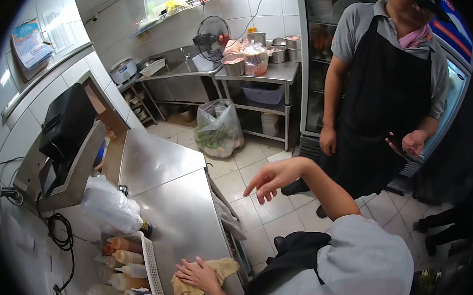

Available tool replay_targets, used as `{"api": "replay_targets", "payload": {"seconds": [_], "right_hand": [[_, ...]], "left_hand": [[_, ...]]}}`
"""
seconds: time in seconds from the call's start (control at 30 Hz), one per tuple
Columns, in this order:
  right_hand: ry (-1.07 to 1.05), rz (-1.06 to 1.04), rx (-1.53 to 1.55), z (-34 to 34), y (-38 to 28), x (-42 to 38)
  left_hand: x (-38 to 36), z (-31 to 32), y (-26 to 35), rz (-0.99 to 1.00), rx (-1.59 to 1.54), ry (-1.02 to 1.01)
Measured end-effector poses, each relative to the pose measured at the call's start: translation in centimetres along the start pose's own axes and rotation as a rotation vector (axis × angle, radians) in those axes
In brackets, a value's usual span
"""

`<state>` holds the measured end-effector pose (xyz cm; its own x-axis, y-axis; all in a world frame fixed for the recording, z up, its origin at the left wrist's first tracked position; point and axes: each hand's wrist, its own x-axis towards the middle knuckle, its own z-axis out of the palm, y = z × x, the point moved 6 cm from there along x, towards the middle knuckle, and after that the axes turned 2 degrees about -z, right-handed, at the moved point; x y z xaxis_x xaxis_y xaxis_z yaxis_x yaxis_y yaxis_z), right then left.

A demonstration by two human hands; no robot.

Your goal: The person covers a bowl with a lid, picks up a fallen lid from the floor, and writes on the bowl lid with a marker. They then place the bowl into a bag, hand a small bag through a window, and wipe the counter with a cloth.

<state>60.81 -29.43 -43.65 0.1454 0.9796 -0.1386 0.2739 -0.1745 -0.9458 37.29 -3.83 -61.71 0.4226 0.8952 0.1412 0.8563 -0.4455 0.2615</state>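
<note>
My left hand [197,274] lies flat on a yellowish cloth [224,267] on the steel counter [180,206], its fingers spread over the fabric. Just left of it stands a white basket [156,273] of squeeze bottles [128,257]. Raised over the floor to the right of the counter, my right hand [272,182] hangs open in the air, with loosely bent fingers and nothing in them.
A person [383,93] in a black apron stands at the right by a fridge [317,48]. A bag of greens [217,129] sits on the floor. Pots [234,66] stand on a back table [283,74]. Plastic bags [109,206] lie on the counter.
</note>
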Motion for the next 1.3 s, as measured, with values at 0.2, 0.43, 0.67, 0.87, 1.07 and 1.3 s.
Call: {"api": "replay_targets", "payload": {"seconds": [0.2,0.43,0.67,0.87,1.07,1.3], "right_hand": [[0.667,-0.292,-0.122,-6.8,-8.3,-0.1],[0.895,0.171,-0.442,-17.0,-9.1,11.6],[0.079,0.340,-0.186,-0.5,0.9,19.5],[0.033,0.377,-0.659,6.7,8.0,20.3],[0.823,0.546,-0.803,-12.5,-6.3,14.9],[0.742,0.692,-0.995,-12.8,-9.0,15.7]], "left_hand": [[2.3,0.8,1.5,0.150,-0.179,0.164],[3.2,1.6,-0.5,0.204,-0.544,0.187],[2.0,0.2,-0.4,0.188,-0.481,0.200],[2.9,-0.5,-1.6,0.172,-0.616,0.202],[2.5,-0.5,-1.3,0.204,-0.580,0.233],[2.4,-0.7,-1.3,0.176,-0.587,0.245]]}}
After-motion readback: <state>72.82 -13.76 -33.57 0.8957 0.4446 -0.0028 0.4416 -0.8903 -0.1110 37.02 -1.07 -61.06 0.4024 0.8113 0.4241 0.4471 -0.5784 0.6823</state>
